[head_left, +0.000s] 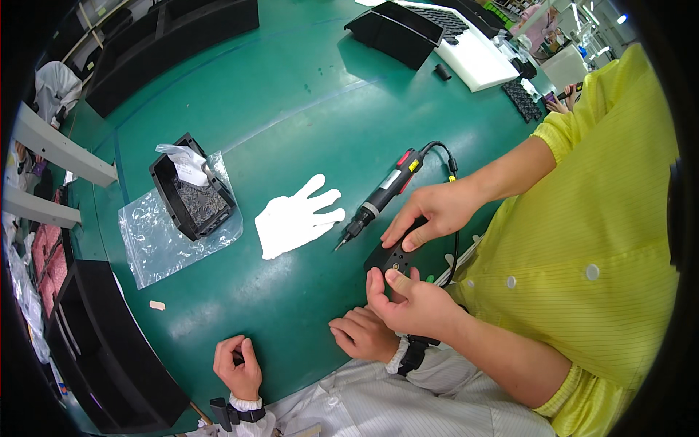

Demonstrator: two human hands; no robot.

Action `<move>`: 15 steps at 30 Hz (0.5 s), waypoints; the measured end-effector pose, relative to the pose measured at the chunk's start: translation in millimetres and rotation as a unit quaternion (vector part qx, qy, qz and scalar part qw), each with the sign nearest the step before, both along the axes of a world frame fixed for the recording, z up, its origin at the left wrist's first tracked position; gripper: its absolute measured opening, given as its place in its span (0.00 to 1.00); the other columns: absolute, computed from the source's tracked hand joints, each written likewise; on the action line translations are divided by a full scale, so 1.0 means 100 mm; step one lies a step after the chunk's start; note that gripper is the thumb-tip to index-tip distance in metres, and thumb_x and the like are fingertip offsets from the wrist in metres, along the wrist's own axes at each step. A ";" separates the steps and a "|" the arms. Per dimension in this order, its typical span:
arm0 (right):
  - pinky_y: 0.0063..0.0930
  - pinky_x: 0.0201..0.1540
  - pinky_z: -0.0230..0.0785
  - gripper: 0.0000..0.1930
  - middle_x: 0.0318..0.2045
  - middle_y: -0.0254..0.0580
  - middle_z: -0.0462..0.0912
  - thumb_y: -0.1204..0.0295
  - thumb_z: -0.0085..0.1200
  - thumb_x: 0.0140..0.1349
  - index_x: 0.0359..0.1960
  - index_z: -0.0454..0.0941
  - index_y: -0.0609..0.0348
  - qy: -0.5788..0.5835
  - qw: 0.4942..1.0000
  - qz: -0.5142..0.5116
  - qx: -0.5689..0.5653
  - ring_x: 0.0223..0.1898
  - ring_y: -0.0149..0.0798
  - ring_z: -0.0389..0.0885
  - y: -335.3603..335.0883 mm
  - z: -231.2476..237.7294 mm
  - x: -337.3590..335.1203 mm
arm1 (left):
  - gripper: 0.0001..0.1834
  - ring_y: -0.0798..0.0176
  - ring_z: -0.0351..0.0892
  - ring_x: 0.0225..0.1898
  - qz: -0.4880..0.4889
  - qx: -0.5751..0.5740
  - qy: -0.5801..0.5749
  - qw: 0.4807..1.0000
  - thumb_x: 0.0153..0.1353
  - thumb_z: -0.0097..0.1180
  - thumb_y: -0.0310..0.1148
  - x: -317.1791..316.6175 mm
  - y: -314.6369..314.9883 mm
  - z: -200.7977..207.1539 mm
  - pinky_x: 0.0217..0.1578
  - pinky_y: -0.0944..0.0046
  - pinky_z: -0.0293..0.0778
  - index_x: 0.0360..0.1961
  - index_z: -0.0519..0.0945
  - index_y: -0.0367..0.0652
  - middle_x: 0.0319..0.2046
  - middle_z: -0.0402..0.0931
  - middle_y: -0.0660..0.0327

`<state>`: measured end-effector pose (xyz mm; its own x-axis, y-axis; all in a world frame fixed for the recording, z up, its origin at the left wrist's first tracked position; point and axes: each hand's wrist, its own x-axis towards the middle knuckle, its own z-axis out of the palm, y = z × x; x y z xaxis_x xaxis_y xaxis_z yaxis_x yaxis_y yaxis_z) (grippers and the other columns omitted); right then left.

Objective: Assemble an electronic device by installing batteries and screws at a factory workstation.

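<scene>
My left hand (238,369) rests on the green table near its front edge, fingers curled in. A dark spot shows between thumb and fingers; I cannot tell whether it is a small object or shadow. To its right, my right hand (364,335) lies on the table with fingers loosely curled together, no object visible in it. Just beyond it, a co-worker in yellow holds a black block-shaped part (399,260) with holes in both hands. An electric screwdriver (382,191) lies beside that part, its tip toward a white glove (295,218).
A black bin of small screws (200,207) with a white packet sits on a clear plastic bag (149,244) at left. Black trays (109,357) stand along the left and far edges. A black housing (397,33) and white foam (480,62) lie at the far right.
</scene>
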<state>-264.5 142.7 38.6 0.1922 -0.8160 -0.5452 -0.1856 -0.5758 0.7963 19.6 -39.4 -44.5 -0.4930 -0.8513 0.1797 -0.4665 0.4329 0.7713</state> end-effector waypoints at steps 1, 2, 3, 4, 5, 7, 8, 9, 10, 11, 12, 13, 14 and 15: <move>0.29 0.42 0.83 0.13 0.52 0.40 0.76 0.74 0.52 0.68 0.52 0.72 0.65 0.001 1.000 0.000 -0.007 0.47 0.32 0.81 0.03 -0.06 -0.01 | 0.02 0.69 0.68 0.21 -0.001 0.000 0.000 1.000 0.61 0.60 0.22 -0.01 0.00 0.00 0.22 0.69 0.62 0.34 0.80 0.35 0.26 0.75 0.60; 0.29 0.40 0.83 0.13 0.52 0.40 0.76 0.74 0.51 0.69 0.52 0.72 0.64 0.003 1.000 -0.001 -0.014 0.48 0.33 0.81 0.05 -0.08 -0.02 | 0.02 0.69 0.68 0.21 -0.001 0.000 0.000 1.000 0.61 0.60 0.22 -0.02 -0.01 0.00 0.22 0.69 0.62 0.34 0.80 0.35 0.26 0.75 0.60; 0.29 0.40 0.83 0.13 0.52 0.40 0.76 0.74 0.51 0.69 0.52 0.72 0.64 0.002 1.000 0.000 -0.014 0.48 0.33 0.81 0.03 -0.05 -0.02 | 0.02 0.69 0.68 0.21 0.000 0.001 -0.001 1.000 0.61 0.60 0.22 -0.01 0.00 -0.01 0.22 0.69 0.62 0.34 0.80 0.35 0.26 0.75 0.60; 0.30 0.40 0.83 0.13 0.53 0.39 0.76 0.73 0.51 0.69 0.53 0.72 0.63 0.015 1.000 0.011 0.001 0.48 0.33 0.81 0.00 0.01 -0.02 | 0.02 0.69 0.68 0.21 0.002 -0.001 -0.001 1.000 0.61 0.60 0.22 0.00 0.00 -0.01 0.22 0.69 0.62 0.34 0.80 0.35 0.26 0.75 0.60; 0.30 0.39 0.83 0.13 0.53 0.38 0.77 0.73 0.51 0.69 0.53 0.72 0.62 0.029 0.999 0.023 0.016 0.47 0.33 0.81 -0.03 0.07 -0.01 | 0.02 0.69 0.68 0.21 0.004 -0.003 -0.001 1.000 0.61 0.59 0.22 0.00 0.00 -0.02 0.22 0.69 0.62 0.34 0.80 0.35 0.26 0.75 0.60; 0.30 0.39 0.83 0.13 0.53 0.38 0.77 0.72 0.52 0.69 0.53 0.72 0.61 0.037 0.998 0.028 0.030 0.47 0.33 0.81 -0.05 0.14 0.00 | 0.02 0.69 0.68 0.21 0.003 -0.002 -0.001 1.000 0.61 0.59 0.22 0.00 0.00 -0.02 0.22 0.69 0.62 0.34 0.80 0.35 0.26 0.75 0.60; 0.30 0.38 0.83 0.13 0.53 0.37 0.77 0.72 0.52 0.69 0.53 0.73 0.60 0.046 0.997 0.034 0.043 0.48 0.32 0.81 -0.06 0.17 0.00 | 0.02 0.69 0.68 0.21 0.002 -0.002 -0.001 1.000 0.61 0.59 0.23 0.00 0.00 -0.02 0.22 0.69 0.62 0.34 0.80 0.35 0.26 0.75 0.60; 0.30 0.38 0.83 0.13 0.53 0.37 0.77 0.72 0.52 0.69 0.53 0.73 0.60 0.047 0.997 0.033 0.044 0.48 0.32 0.81 -0.07 0.19 0.01 | 0.02 0.69 0.68 0.21 0.002 -0.001 0.000 1.000 0.61 0.59 0.23 0.00 0.00 -0.01 0.22 0.69 0.62 0.34 0.80 0.35 0.26 0.75 0.60; 0.30 0.38 0.83 0.14 0.52 0.37 0.77 0.70 0.53 0.69 0.54 0.73 0.59 0.052 0.997 0.036 0.046 0.47 0.32 0.81 -0.08 0.21 0.02 | 0.02 0.69 0.68 0.21 0.003 0.000 -0.002 1.000 0.61 0.59 0.23 0.00 0.00 0.00 0.23 0.69 0.62 0.34 0.80 0.35 0.26 0.75 0.60; 0.30 0.38 0.83 0.14 0.52 0.37 0.78 0.69 0.53 0.69 0.54 0.73 0.59 0.057 0.996 0.039 0.047 0.46 0.31 0.81 -0.08 0.23 0.03 | 0.02 0.69 0.68 0.22 0.005 0.000 -0.003 1.000 0.61 0.59 0.23 0.00 0.01 0.01 0.23 0.69 0.63 0.34 0.80 0.35 0.27 0.75 0.60; 0.30 0.38 0.83 0.14 0.52 0.37 0.78 0.69 0.53 0.69 0.54 0.73 0.59 0.057 0.996 0.039 0.048 0.46 0.31 0.81 -0.09 0.26 0.03 | 0.02 0.69 0.68 0.22 0.004 0.002 -0.003 1.000 0.61 0.59 0.23 0.01 0.01 0.01 0.23 0.69 0.63 0.34 0.80 0.35 0.27 0.75 0.60; 0.29 0.37 0.82 0.15 0.51 0.36 0.78 0.69 0.54 0.70 0.55 0.73 0.59 0.060 0.996 0.040 0.055 0.45 0.31 0.81 -0.10 0.28 0.03 | 0.02 0.66 0.70 0.22 0.009 0.007 -0.006 1.000 0.60 0.60 0.23 0.02 0.01 0.01 0.23 0.68 0.64 0.34 0.81 0.35 0.27 0.76 0.59; 0.28 0.36 0.82 0.15 0.51 0.36 0.78 0.68 0.54 0.70 0.55 0.73 0.60 0.062 0.995 0.041 0.061 0.45 0.30 0.80 -0.10 0.29 0.03 | 0.03 0.64 0.73 0.23 0.013 0.012 -0.010 1.000 0.59 0.61 0.23 0.02 0.01 0.01 0.23 0.67 0.66 0.34 0.81 0.36 0.27 0.77 0.58; 0.28 0.36 0.82 0.15 0.51 0.36 0.78 0.68 0.54 0.70 0.55 0.73 0.60 0.063 0.995 0.039 0.062 0.45 0.30 0.80 -0.07 0.26 0.03 | 0.03 0.64 0.73 0.23 0.012 0.013 -0.008 1.000 0.59 0.61 0.23 0.01 0.01 0.01 0.23 0.67 0.66 0.34 0.81 0.36 0.27 0.77 0.58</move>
<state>-261.5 135.3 64.9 0.1766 -0.7266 -0.6640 -0.0388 -0.6792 0.7329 20.4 -38.2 -43.2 -0.4756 -0.8667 0.1501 -0.4891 0.4024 0.7739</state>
